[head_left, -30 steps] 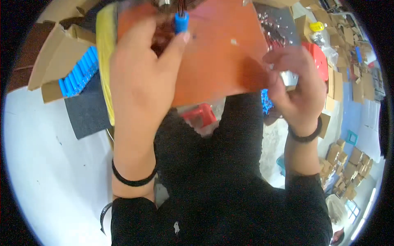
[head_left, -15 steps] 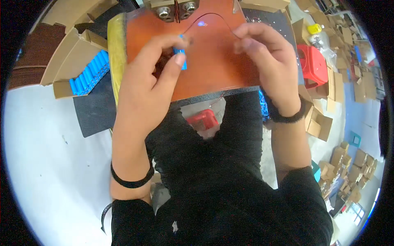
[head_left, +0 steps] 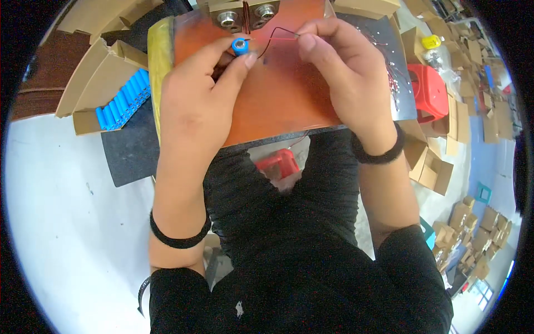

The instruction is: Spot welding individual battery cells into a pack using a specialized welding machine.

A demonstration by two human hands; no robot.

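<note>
My left hand (head_left: pixel 203 94) pinches a blue cylindrical battery cell (head_left: pixel 240 47) between thumb and fingers, with its round end turned up toward me. From the cell a thin black wire (head_left: pixel 271 40) arcs across to my right hand (head_left: pixel 347 72). A red wire (head_left: pixel 285 38) runs nearly straight between the two hands. The right thumb and forefinger are closed on the wire ends; their tips are hidden by the fingers. Both hands are above the orange-brown work mat (head_left: pixel 289 100).
Metal fixtures with round knobs (head_left: pixel 227 19) stand at the mat's far edge. At left, a cardboard box (head_left: pixel 89 123) holds several blue cells (head_left: pixel 123 100). Loose wires (head_left: pixel 392 78) lie on the dark surface to the right, near a red stool (head_left: pixel 428 92).
The blue cell has been tipped from lengthwise view to end-on. My right hand has come a little left, and the red wire now shows stretched between the hands.
</note>
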